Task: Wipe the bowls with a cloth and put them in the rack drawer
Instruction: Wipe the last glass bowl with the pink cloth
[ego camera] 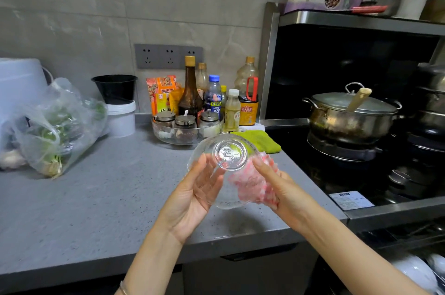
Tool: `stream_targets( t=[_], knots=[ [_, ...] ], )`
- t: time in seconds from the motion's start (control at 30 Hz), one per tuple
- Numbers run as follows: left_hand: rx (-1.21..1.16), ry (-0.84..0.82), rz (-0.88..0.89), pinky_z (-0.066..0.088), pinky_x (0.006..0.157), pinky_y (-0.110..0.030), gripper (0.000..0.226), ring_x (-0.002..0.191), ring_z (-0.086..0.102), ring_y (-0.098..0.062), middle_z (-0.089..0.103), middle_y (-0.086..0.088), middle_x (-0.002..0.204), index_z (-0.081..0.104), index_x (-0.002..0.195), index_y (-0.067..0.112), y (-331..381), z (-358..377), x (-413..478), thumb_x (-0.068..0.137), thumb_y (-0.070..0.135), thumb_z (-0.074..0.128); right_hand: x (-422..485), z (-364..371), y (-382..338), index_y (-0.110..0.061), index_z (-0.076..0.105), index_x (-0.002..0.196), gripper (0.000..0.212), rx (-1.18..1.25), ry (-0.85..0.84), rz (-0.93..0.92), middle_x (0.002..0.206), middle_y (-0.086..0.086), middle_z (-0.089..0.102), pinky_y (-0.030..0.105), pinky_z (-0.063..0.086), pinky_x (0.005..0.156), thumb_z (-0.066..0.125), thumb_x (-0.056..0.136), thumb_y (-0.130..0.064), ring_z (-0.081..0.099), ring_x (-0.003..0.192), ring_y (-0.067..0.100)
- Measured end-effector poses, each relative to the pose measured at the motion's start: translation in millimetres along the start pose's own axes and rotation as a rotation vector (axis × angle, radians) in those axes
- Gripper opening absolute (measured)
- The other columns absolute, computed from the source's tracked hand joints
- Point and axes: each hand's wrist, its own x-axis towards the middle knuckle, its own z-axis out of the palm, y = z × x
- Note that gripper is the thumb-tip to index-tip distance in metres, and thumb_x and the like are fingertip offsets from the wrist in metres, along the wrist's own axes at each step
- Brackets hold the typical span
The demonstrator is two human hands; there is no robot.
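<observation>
The glass bowl (pixel 230 155) is held in the air, tipped so that its base faces the person, above the tabletop (pixel 108 186) near its front edge. The left hand (pixel 199 188) holds the bowl's left wall, thumb on the outside and fingers seen through the glass. The right hand (pixel 277 186) pinches a bunched pink cloth (pixel 250 184) against the bowl's right side, with its forefinger laid straight along the glass by the base.

The main risk seems to be a slip. The glass is smooth and probably damp, and the left hand alone bears it while the right rubs. A hard push from the cloth could twist the bowl out of that hold, and it would fall onto the tabletop below it. The steel pot (pixel 349 116) to the bowl's right is well apart. White dishes (pixel 414 273), below and right of the bowl, probably mark the rack drawer; a hasty lowering could knock glass against them.
</observation>
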Motion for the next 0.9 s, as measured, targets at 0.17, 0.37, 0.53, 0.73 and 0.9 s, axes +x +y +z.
stream_targets(
  t=[0.17, 0.37, 0.53, 0.73, 0.9],
  knots=[
    [0.083, 0.053, 0.077, 0.058, 0.052, -0.025, 0.052, 0.073, 0.073, -0.019, 0.075, -0.009, 0.085, 0.077, 0.078, 0.009, 1, 6, -6, 0.031, 0.017, 0.097, 5, -7, 9, -0.004, 0.067, 0.097, 0.061, 0.067, 0.195, -0.037, 0.096, 0.020, 0.063, 0.028, 0.048, 0.073, 0.080, 0.065, -0.053, 0.053, 0.086, 0.030],
    [0.219, 0.126, 0.188, 0.058, 0.056, -0.021, 0.018, 0.070, 0.073, -0.017, 0.074, -0.007, 0.085, 0.064, 0.092, 0.008, -4, 23, -10, 0.076, 0.015, 0.063, -3, 9, -9, -0.007, 0.067, 0.095, 0.045, -0.319, 0.258, -0.672, 0.084, 0.010, 0.068, 0.024, 0.050, 0.069, 0.052, 0.090, -0.049, 0.064, 0.076, 0.014],
    [0.249, 0.168, 0.283, 0.055, 0.055, -0.017, 0.014, 0.066, 0.069, -0.008, 0.073, -0.002, 0.076, 0.065, 0.085, 0.012, -13, 25, -10, 0.076, 0.021, 0.061, 10, 17, 5, -0.020, 0.066, 0.121, 0.034, -1.173, 0.184, -1.205, 0.131, -0.006, 0.060, 0.022, 0.045, 0.099, 0.062, 0.086, -0.018, 0.056, 0.122, 0.011],
    [0.299, 0.197, 0.332, 0.053, 0.054, -0.017, 0.012, 0.059, 0.065, -0.007, 0.069, 0.000, 0.070, 0.062, 0.083, 0.012, -13, 15, -14, 0.078, 0.023, 0.061, 2, 19, 14, -0.013, 0.068, 0.119, 0.044, -1.187, 0.269, -1.197, 0.125, 0.000, 0.065, 0.030, 0.050, 0.091, 0.064, 0.076, -0.008, 0.058, 0.120, 0.016],
    [0.319, 0.138, 0.338, 0.053, 0.055, -0.016, 0.008, 0.063, 0.067, -0.008, 0.070, -0.002, 0.072, 0.065, 0.077, 0.015, -12, 23, -13, 0.079, 0.022, 0.061, -1, 19, -1, -0.012, 0.063, 0.124, 0.059, -1.181, 0.238, -1.187, 0.129, 0.002, 0.062, 0.032, 0.050, 0.096, 0.071, 0.068, 0.005, 0.055, 0.124, 0.018]
  ],
)
